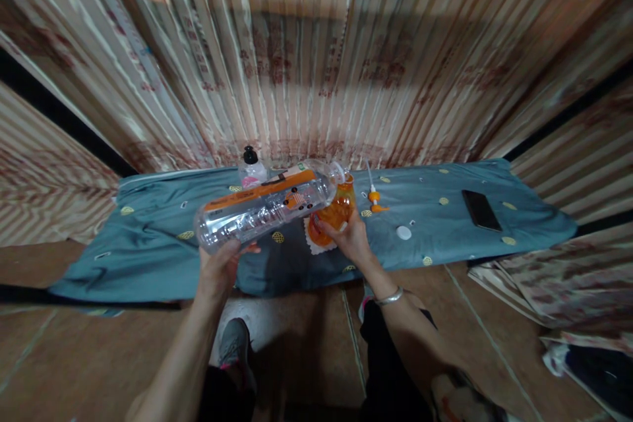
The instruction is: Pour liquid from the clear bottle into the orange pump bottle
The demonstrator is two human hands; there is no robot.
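Striped curtain (297, 79) behind; teal cloth (430, 244) in front. Above cloth, mid: clear bottle (262, 210), tilted, neck at mouth of orange bottle (341, 208), can't tell if touching. L hand (220, 267), fingers curled round clear bottle's base end; R hand (353, 237), fingers wrapped round orange bottle. Black-topped bottle (250, 171) behind clear bottle; phone (481, 210) flat, far R; pump (374, 198) just R of orange bottle; white cap (404, 233) btwn pump & phone

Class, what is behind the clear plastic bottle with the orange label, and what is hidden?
Behind the clear plastic bottle, a pale bottle with a black top and pink patch shows its upper part; its base is covered. Blue-green patterned cloth lies below.
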